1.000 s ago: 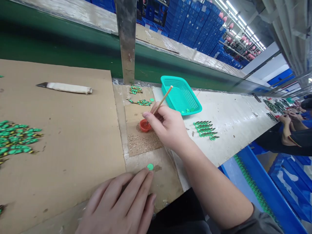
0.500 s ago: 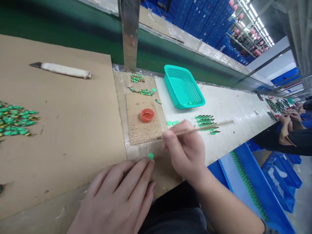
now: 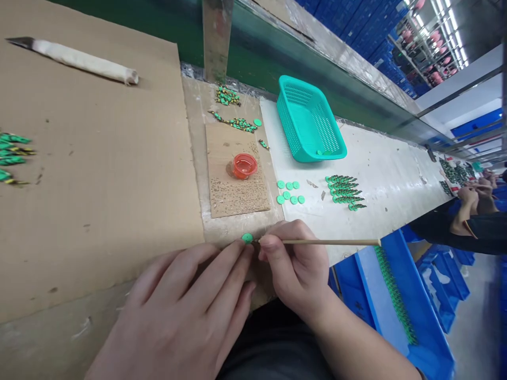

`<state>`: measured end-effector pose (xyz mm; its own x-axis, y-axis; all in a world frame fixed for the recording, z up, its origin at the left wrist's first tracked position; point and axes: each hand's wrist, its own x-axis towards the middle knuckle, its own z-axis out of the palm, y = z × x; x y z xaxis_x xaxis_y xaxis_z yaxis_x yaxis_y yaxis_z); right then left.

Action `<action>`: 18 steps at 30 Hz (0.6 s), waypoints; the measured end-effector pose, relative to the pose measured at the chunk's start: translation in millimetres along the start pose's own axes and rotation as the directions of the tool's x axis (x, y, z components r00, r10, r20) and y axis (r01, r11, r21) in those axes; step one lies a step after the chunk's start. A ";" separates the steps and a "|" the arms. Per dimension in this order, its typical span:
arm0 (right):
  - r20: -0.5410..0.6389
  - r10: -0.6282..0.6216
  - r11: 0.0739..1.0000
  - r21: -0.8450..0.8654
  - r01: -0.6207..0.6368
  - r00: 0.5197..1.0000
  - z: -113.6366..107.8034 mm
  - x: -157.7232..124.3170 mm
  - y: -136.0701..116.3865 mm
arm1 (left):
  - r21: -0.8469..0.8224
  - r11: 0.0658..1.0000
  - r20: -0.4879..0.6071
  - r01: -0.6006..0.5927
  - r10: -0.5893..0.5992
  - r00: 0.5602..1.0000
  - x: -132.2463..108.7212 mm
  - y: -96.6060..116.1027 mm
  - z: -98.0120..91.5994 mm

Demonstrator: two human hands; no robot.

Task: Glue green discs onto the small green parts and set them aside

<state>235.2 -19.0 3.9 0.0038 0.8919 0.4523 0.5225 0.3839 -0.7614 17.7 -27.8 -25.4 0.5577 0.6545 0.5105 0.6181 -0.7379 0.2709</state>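
My left hand (image 3: 186,306) lies flat on the bench with its fingers stretched out, fingertips touching a small green disc (image 3: 247,238). My right hand (image 3: 297,266) is closed on a thin wooden stick (image 3: 332,242), whose tip meets that disc. A small red cap of liquid (image 3: 244,165) sits on a cardboard square (image 3: 233,195) beyond. Several more green discs (image 3: 290,192) lie to the right of it.
A teal mesh basket (image 3: 311,124) stands at the back. Rows of green parts (image 3: 344,191) lie on the white bench; more green parts (image 3: 11,155) are far left. A wrapped blade (image 3: 75,60) rests on the cardboard sheet. Another person's hands (image 3: 471,198) work at right.
My right hand left the red cap and brought the stick down to the green disc by my left fingertips. The view tilted downward.
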 end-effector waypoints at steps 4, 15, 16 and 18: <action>0.003 0.021 1.000 -0.008 -0.021 1.000 -0.4 -0.2 -1.3 | -0.005 1.000 0.014 0.002 -0.002 1.000 -6.3 -1.2 1.9; 0.019 0.025 1.000 -0.017 -0.024 1.000 0.2 2.5 -2.3 | -0.111 0.990 0.032 0.090 -0.087 0.996 -17.9 -1.6 7.0; 0.014 0.023 1.000 -0.014 -0.023 1.000 0.4 2.1 -2.0 | -0.110 0.990 0.029 0.090 -0.088 0.996 -17.7 -1.8 7.0; -0.012 0.030 1.000 -0.001 -0.030 0.999 0.9 0.2 -0.9 | -0.118 0.988 0.028 0.103 -0.100 0.995 -17.8 -2.1 7.1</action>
<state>234.0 -18.9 4.4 0.0300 0.9001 0.4346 0.5229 0.3564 -0.7743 10.4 -36.8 -40.9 0.5081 0.7293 0.4582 0.6024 -0.6811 0.4161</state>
